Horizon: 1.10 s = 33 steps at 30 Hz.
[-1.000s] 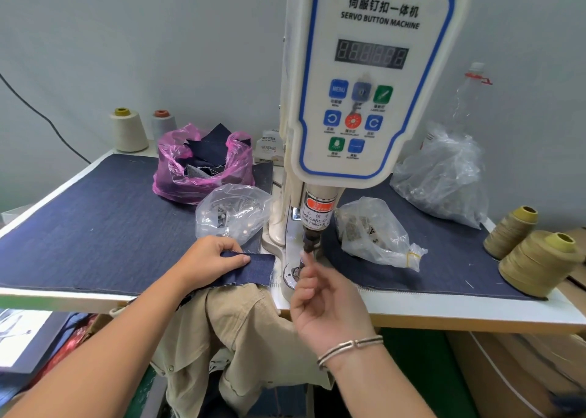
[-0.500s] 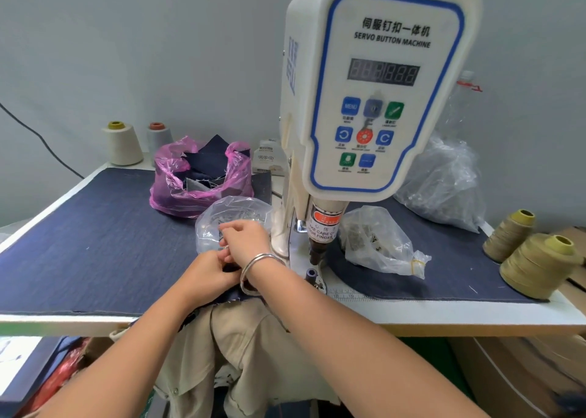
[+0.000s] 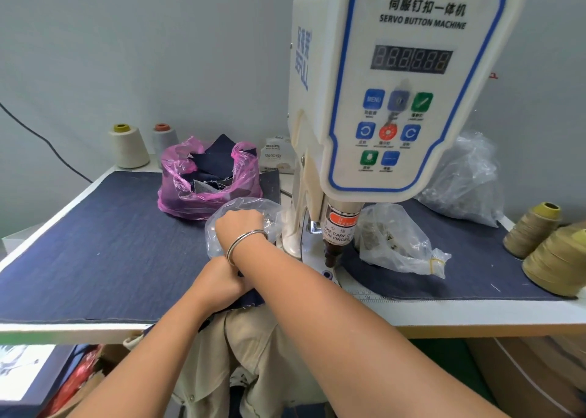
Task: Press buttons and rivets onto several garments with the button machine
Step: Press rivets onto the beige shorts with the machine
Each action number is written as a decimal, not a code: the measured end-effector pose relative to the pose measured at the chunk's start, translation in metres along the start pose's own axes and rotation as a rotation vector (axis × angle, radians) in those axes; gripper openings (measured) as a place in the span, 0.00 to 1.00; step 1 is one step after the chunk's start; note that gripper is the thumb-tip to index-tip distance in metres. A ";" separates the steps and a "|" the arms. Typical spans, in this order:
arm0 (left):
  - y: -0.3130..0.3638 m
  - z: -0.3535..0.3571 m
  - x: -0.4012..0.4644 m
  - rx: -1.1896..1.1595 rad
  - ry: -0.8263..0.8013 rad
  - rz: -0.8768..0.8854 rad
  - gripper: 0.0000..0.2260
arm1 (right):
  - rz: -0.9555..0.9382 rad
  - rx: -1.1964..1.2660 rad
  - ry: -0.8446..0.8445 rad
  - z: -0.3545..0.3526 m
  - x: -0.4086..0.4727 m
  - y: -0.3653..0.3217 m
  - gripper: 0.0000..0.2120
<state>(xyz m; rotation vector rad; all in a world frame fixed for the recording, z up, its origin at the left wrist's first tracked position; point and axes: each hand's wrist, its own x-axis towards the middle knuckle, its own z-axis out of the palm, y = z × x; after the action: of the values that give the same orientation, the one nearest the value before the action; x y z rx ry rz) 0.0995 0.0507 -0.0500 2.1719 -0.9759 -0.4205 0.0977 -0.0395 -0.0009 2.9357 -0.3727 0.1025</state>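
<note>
The white servo button machine [image 3: 396, 100] stands on the table, its plunger [image 3: 333, 256] raised above the lower die [image 3: 326, 274]. My right hand [image 3: 239, 224], with a metal bangle on the wrist, reaches across into a small clear plastic bag [image 3: 218, 246] left of the machine; its fingertips are hidden inside. My left hand [image 3: 218, 279] grips a dark denim piece [image 3: 253, 297] at the table's front edge, partly covered by my right forearm. A khaki garment [image 3: 253, 354] hangs below the edge.
A second clear bag of metal parts [image 3: 393, 243] lies right of the plunger, a bigger one [image 3: 466, 183] behind it. A pink bag of denim scraps [image 3: 203, 192] sits at the back. Thread cones stand at the back left [image 3: 128, 146] and at the right [image 3: 532, 227]. Denim cloth [image 3: 111, 252] covers the tabletop.
My right hand left the die under the plunger, crossed over my left wrist and went into the small clear bag. My left hand stayed on the denim piece.
</note>
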 end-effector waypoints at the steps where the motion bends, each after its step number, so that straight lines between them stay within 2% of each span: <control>1: 0.001 0.000 0.000 -0.005 0.001 -0.002 0.08 | -0.006 -0.022 0.003 0.001 0.002 0.000 0.15; 6: 0.004 0.001 -0.001 0.042 0.011 -0.003 0.12 | -0.012 -0.072 -0.049 0.007 0.006 0.001 0.15; 16: 0.002 0.004 0.000 0.075 -0.007 0.031 0.11 | -0.100 -0.131 0.020 0.011 0.008 0.003 0.14; 19: 0.003 0.003 0.000 0.089 -0.009 0.047 0.17 | -0.083 -0.102 -0.001 0.012 0.010 0.005 0.14; 33: 0.002 0.003 0.001 0.091 0.000 0.040 0.16 | -0.105 -0.086 0.035 0.010 0.008 0.004 0.14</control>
<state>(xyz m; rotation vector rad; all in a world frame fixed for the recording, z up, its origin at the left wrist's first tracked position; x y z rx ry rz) 0.0969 0.0475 -0.0506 2.2296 -1.0556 -0.3639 0.1051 -0.0476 -0.0095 2.8580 -0.2115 0.1204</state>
